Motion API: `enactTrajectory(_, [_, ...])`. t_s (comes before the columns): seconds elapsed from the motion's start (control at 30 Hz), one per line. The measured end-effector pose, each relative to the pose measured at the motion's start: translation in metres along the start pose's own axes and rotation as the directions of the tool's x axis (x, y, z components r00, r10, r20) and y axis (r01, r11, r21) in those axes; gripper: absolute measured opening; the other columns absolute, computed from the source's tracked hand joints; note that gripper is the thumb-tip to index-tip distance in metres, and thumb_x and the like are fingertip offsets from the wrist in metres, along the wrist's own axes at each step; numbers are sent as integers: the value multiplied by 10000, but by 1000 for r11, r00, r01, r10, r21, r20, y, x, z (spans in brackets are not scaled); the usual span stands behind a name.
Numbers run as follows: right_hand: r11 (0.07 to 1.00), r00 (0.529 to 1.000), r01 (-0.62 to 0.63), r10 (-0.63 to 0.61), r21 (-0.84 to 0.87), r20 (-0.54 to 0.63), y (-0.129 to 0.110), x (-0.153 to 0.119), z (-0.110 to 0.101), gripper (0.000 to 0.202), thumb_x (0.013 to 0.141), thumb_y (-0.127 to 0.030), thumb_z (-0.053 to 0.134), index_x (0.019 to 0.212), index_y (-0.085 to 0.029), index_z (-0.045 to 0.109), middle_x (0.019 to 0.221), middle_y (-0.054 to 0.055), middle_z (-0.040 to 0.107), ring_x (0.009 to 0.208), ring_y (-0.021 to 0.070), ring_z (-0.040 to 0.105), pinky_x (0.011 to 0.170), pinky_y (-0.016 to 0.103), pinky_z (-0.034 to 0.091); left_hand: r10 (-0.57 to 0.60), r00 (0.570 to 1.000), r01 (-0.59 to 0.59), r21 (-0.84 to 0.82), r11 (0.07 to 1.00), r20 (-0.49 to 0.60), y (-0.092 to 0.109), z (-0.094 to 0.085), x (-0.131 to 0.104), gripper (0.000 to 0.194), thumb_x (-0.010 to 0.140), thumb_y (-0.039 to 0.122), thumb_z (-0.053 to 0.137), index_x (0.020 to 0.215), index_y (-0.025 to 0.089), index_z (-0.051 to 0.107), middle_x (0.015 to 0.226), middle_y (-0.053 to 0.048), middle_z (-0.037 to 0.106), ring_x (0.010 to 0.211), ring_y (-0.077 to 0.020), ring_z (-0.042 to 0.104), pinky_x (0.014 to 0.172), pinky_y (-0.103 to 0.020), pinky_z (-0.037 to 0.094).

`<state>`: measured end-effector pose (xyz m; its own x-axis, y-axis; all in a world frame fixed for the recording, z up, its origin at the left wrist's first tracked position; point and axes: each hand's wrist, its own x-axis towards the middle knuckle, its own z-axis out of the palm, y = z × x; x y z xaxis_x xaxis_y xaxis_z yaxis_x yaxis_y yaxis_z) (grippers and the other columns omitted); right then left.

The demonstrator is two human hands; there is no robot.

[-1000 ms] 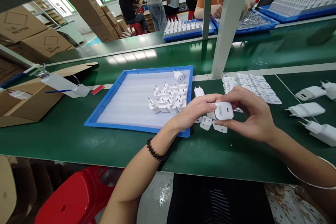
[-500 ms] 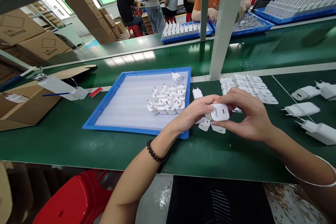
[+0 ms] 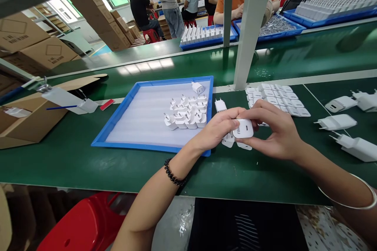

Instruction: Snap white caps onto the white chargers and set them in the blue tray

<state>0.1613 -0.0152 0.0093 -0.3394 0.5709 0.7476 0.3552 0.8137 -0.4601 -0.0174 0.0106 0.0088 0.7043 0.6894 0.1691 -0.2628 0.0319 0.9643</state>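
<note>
A white USB-C charger (image 3: 243,128) is held between both hands over the bench, its port face towards me. My left hand (image 3: 219,127) is closed on its left side, thumb on the printed face. From the right, my right hand (image 3: 275,133) grips it with thumb below and fingers above. Just beneath lie several more white pieces (image 3: 228,140), partly hidden by the hands. A charger with its pins up (image 3: 220,105) stands behind my left hand. To the left, a blue-rimmed tray (image 3: 138,147) holds several white chargers (image 3: 190,113), most with pins upward.
Flat white pieces (image 3: 282,100) sit in rows behind my right hand. Loose chargers (image 3: 337,121) lie at the right. A cardboard box (image 3: 38,121), a white bottle (image 3: 64,100) and a red piece (image 3: 107,104) are at left. A metal post (image 3: 246,27) rises behind; a co-worker (image 3: 235,0) sits across.
The charger in my hands has shifted slightly left and tilted a little. Both hands keep their hold. The view has shifted slightly.
</note>
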Motion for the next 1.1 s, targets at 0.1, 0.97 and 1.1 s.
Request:
enactTrajectory(0.1, [1000,1000,8,-8,-4,-6,-1,0,0,300,784,-200,750,1053,-262,631,725,-9,475,603,158,453,526,314,388,9,1000,-9,-7,1000,-27,-1,3,0,295,851,438,586,920,160,656,873,-60,650,866,-201,629,779,-301,475])
enactTrajectory(0.97, [994,1000,11,-13,105,20,4,0,0,319,829,-103,705,1104,-250,638,838,17,526,681,144,517,551,285,425,21,988,-29,53,998,150,10,-16,1,414,750,457,674,1032,154,686,992,-89,625,937,-252,603,785,-346,476])
enactTrajectory(1.1, [994,1000,10,-11,113,7,0,1,-1,333,820,-78,698,1098,-253,644,826,9,508,672,137,517,558,285,436,6,988,-16,60,998,155,14,-14,0,392,747,443,690,1026,167,689,994,-82,630,945,-255,609,785,-345,484])
